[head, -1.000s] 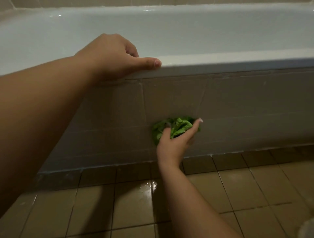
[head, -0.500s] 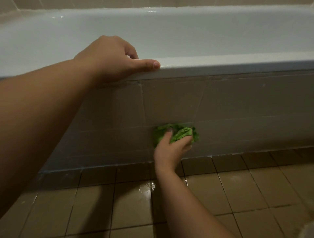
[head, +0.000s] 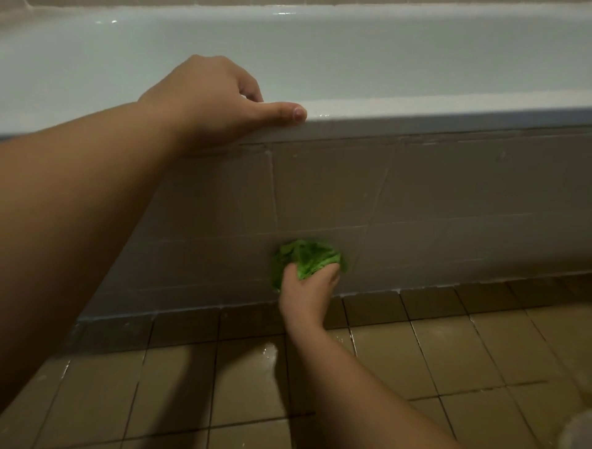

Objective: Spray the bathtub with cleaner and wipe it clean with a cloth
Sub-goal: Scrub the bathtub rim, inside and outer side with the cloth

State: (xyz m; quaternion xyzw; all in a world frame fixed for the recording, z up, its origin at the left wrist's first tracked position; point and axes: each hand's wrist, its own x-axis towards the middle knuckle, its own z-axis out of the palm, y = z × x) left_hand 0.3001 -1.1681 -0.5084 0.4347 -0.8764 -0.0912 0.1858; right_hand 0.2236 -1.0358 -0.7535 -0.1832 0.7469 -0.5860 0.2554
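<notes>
The white bathtub [head: 432,110] runs across the top of the head view, its rim wet and shiny. My left hand [head: 211,102] grips the near rim, fingers curled over the edge into the tub, thumb flat along the top. Below it, my right hand [head: 306,293] holds a bunched green cloth [head: 306,259] and presses it against the low part of the tiled tub front [head: 448,205]. No spray bottle shows.
Brown floor tiles [head: 448,359] spread below the tub front, with a wet patch near my right forearm. A pale rounded object [head: 578,432] sits cut off at the bottom right corner. A tiled wall [head: 224,2] runs behind the tub.
My right hand has slid the green cloth down the tub front, from mid-height toward the floor, and its fingers have curled tighter round the cloth. My left hand has stayed on the rim.
</notes>
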